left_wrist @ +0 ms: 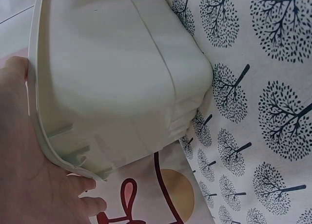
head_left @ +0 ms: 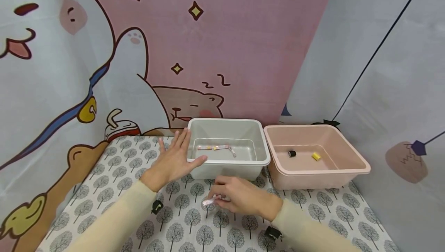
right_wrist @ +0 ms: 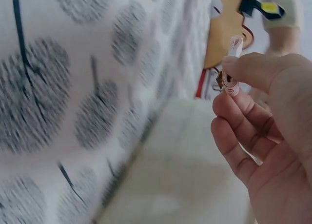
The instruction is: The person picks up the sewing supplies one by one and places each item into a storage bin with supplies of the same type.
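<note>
My right hand [head_left: 240,196] pinches a small folded tape measure [head_left: 209,201] between thumb and fingers, low over the cloth in front of the grey bin [head_left: 226,170]. Seen from the right wrist, the folded tape [right_wrist: 231,90] is whitish with reddish printing, and a bit of brass-coloured metal shows beside it. My left hand [head_left: 170,166] lies at the bin's left end with fingers spread and straight, touching the rim [left_wrist: 33,87]. Inside the grey bin lie thin pale strips [head_left: 213,147] with pink and yellow marks, one angled at the right.
Right of the grey bin stands a pink bin [head_left: 316,180], holding a black spool [head_left: 292,154] and a yellow spool-like piece [head_left: 316,156]. Both bins stand near the back of a table covered with a tree-print cloth [head_left: 205,234]. Printed curtains [head_left: 250,51] hang behind.
</note>
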The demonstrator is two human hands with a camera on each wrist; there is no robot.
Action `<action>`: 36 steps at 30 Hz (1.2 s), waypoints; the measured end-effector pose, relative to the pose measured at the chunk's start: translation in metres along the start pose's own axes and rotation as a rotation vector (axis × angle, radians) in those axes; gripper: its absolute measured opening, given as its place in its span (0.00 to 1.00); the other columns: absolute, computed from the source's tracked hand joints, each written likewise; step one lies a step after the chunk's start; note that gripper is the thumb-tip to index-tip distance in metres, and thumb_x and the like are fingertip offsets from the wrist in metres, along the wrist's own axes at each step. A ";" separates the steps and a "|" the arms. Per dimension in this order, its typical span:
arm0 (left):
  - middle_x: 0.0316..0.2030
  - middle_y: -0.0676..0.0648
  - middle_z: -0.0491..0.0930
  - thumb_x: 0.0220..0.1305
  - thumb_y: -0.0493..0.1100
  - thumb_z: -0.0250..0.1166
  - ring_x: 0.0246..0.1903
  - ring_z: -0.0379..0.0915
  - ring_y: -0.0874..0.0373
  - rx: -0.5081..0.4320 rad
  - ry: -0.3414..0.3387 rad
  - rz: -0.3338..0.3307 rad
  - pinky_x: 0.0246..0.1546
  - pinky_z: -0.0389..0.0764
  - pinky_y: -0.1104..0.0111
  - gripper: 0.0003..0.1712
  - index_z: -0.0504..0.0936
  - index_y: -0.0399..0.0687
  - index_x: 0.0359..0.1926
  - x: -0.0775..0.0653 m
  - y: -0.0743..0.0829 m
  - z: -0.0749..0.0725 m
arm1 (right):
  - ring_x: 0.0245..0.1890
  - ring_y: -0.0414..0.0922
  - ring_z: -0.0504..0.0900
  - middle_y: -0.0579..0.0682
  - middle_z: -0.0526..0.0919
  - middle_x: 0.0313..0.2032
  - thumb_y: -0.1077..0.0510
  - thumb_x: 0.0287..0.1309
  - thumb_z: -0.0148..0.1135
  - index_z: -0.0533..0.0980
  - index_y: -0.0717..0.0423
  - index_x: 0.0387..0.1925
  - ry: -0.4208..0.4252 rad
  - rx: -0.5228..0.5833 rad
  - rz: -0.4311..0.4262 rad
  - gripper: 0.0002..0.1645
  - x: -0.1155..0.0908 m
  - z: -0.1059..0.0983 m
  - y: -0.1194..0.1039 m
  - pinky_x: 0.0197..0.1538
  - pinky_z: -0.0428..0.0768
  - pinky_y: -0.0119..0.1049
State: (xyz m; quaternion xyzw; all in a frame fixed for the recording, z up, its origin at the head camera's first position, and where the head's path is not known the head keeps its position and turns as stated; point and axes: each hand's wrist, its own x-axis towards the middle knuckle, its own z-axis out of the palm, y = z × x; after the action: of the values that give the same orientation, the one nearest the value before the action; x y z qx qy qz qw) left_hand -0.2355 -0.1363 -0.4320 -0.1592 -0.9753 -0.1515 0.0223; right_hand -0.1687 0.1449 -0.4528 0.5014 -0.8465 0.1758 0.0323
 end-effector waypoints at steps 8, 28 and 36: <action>0.97 0.46 0.31 0.78 0.89 0.50 0.97 0.29 0.38 -0.012 -0.002 -0.002 0.85 0.19 0.19 0.72 0.37 0.46 0.97 0.002 0.000 -0.001 | 0.44 0.31 0.89 0.41 0.89 0.50 0.59 0.75 0.80 0.92 0.45 0.54 0.084 -0.016 -0.022 0.11 -0.001 -0.043 0.007 0.50 0.88 0.19; 0.97 0.47 0.31 0.79 0.88 0.51 0.97 0.29 0.38 -0.022 0.003 -0.010 0.86 0.18 0.21 0.71 0.37 0.47 0.97 0.001 0.002 -0.001 | 0.38 0.43 0.91 0.50 0.90 0.41 0.65 0.71 0.78 0.92 0.54 0.50 0.273 -0.111 0.032 0.09 0.008 -0.115 0.057 0.41 0.93 0.37; 0.97 0.47 0.32 0.79 0.88 0.50 0.97 0.31 0.36 -0.011 0.011 -0.011 0.86 0.19 0.21 0.71 0.36 0.48 0.98 -0.001 0.002 0.002 | 0.36 0.44 0.90 0.50 0.91 0.41 0.65 0.72 0.78 0.93 0.53 0.49 0.262 -0.131 0.127 0.09 0.018 -0.131 0.084 0.39 0.90 0.36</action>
State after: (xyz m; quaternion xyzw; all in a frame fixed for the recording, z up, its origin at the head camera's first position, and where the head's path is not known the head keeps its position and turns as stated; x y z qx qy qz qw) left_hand -0.2340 -0.1341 -0.4339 -0.1531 -0.9752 -0.1577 0.0260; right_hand -0.2659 0.2096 -0.3479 0.4166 -0.8747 0.1860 0.1638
